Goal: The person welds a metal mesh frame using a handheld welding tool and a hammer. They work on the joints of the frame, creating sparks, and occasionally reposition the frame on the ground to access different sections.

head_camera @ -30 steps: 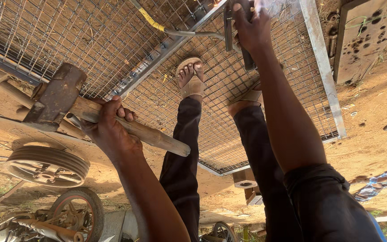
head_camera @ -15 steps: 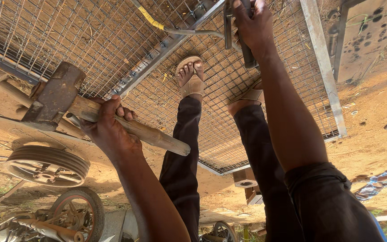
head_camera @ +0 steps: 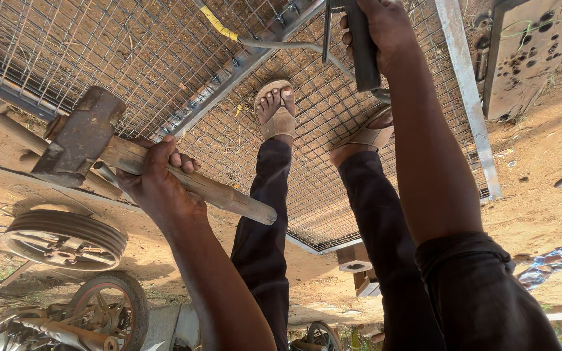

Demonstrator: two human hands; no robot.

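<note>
My left hand [head_camera: 160,185] grips the wooden handle of a heavy sledgehammer [head_camera: 82,136], whose rusty steel head hangs over the edge of a wire mesh panel [head_camera: 131,58]. My right hand [head_camera: 385,32] is closed around a dark metal bar [head_camera: 362,49] held upright against the panel's frame at the top of the view. Next to it a bent steel rod [head_camera: 281,45] with a yellow-taped end lies across the mesh. My two feet in tan sandals [head_camera: 276,110] stand on the mesh, with my dark trousers below them.
The mesh panel has a grey steel frame [head_camera: 469,104] and lies on sandy ground. A grooved pulley wheel [head_camera: 66,237] and a small spoked wheel [head_camera: 108,309] sit at lower left. A perforated metal plate [head_camera: 531,55] lies at upper right, and a wooden block [head_camera: 354,257] under the panel's edge.
</note>
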